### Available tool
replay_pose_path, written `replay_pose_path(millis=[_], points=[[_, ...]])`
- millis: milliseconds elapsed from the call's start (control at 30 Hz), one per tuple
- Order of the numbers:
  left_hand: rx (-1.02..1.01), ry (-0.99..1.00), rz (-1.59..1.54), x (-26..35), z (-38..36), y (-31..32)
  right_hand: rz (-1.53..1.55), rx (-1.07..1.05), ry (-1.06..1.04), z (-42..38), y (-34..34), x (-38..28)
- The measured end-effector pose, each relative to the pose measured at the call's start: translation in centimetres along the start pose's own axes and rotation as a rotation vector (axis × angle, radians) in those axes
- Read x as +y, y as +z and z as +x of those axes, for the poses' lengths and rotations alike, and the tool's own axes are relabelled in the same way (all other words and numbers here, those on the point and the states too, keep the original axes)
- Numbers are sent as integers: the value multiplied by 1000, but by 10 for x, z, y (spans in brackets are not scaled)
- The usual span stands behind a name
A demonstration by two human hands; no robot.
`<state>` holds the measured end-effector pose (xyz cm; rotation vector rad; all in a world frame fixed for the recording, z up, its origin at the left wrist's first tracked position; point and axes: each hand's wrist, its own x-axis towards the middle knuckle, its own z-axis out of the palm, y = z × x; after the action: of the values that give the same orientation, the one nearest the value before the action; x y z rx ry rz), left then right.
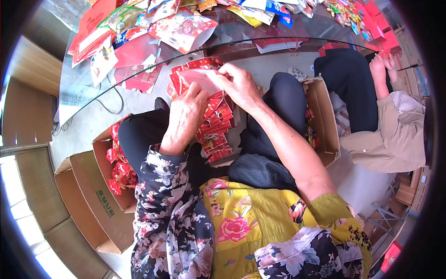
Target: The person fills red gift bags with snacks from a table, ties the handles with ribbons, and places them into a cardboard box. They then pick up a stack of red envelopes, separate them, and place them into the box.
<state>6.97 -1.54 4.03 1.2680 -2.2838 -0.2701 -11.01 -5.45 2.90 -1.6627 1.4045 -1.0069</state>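
My left hand, in a dark floral sleeve, pinches the lower left edge of a pinkish-red flat packet. At the packet's upper right corner, the thumb and fingers of my right hand are closed on it. The packet is stretched between both hands, just past the edge of the glass table. Below and around it, rows of red printed packets lie stacked between my knees, partly hidden by my left hand.
Colourful snack bags and red paper bags cover the glass table. A cardboard box with red wrapped bundles stands at left, another box at right. A co-worker's hands hold something red.
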Motion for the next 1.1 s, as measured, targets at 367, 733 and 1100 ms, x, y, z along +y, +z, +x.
replay_pose_path(millis=[367, 733, 1100], points=[[-138, 83, 126, 2, -5, -2, 122, 74, -425, -6, -4, -20], [-125, 234, 50, 18, -11, 8, -61, -499, 94, -6, 4, 14], [-142, 371, 23, 34, -17, 13, -82, -646, 519, -5, 11, 37]])
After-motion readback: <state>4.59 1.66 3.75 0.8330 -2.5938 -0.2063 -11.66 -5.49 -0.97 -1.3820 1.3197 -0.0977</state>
